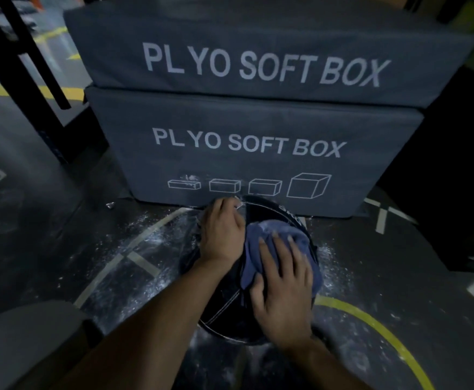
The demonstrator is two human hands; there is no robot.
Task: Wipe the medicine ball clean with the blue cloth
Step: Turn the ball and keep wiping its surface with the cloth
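medicine ball mostly hidden — under both hands and blue cloth.

"PLYO SOFT BOX" in white on upper box and lower box at 12 o'clock; ball lettering unreadable.
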